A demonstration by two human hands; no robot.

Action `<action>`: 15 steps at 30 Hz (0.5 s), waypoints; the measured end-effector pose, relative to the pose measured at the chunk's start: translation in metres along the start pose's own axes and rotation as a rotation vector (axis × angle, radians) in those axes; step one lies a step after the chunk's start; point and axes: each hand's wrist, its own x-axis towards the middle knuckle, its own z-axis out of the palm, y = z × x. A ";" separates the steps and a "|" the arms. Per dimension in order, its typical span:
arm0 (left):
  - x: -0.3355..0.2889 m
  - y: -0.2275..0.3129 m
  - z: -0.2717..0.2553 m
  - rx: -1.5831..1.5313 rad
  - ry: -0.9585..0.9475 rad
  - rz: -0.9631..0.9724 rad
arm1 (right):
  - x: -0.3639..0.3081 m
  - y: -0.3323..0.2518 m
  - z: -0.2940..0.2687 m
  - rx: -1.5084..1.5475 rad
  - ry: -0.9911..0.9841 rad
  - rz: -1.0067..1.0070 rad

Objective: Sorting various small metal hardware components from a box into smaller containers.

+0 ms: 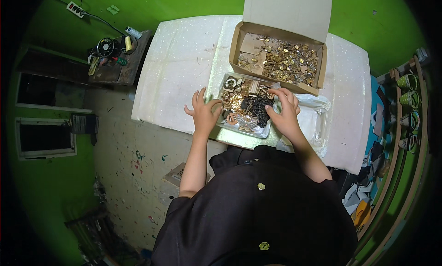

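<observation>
A shallow light-coloured tray (245,132) sits on the table in front of me, full of gold-toned buckles (230,83), small shiny metal pieces and a heap of black beads (261,110). My left hand (205,111) is at the tray's left edge, its fingers spread and thumb toward the rim. On the opposite side, my right hand (286,113) curves over the right edge by the black beads, thumb and fingers apart. No object shows in either hand. Whether the right fingertips touch the beads or the rim is hard to tell.
Behind the tray stands an open cardboard box (235,47) of gold-coloured metal pieces, lid raised. A white plastic-lined tray (317,123) lies to the right on the glittery white table (177,68). A side table (131,66) with thread spools is at left; a wooden rack (416,105) holds footwear at right.
</observation>
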 end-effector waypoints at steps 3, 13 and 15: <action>0.006 0.011 -0.002 -0.013 0.070 0.024 | 0.001 0.006 -0.004 -0.006 0.030 0.005; 0.055 0.090 0.023 -0.115 -0.036 0.347 | 0.028 0.041 -0.038 -0.180 0.132 0.096; 0.060 0.103 0.032 -0.103 -0.057 0.361 | 0.049 0.047 -0.048 -0.206 0.176 0.078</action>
